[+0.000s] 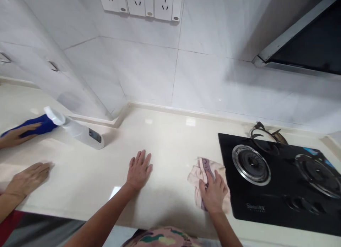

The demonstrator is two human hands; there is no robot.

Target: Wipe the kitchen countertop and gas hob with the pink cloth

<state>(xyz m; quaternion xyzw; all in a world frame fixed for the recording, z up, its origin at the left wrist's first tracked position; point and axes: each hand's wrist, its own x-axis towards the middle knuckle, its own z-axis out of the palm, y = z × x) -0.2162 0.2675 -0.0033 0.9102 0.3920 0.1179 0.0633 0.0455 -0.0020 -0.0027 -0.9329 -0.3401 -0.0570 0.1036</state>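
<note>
My left hand (138, 170) lies flat on the cream countertop (165, 133), fingers stretched out, holding nothing. My right hand (213, 193) presses down on a crumpled pinkish cloth (198, 176), fingers laid flat over it. The cloth sits on the counter just left of the black gas hob (279, 193).
The hob has a steel burner (251, 164), a second burner (318, 174) and a loose pan support (262, 135) behind. A white bottle (80, 131) lies on the counter at left. Another person's hands are there, one (29, 177) flat, one (18, 135) on a blue cloth (39, 124).
</note>
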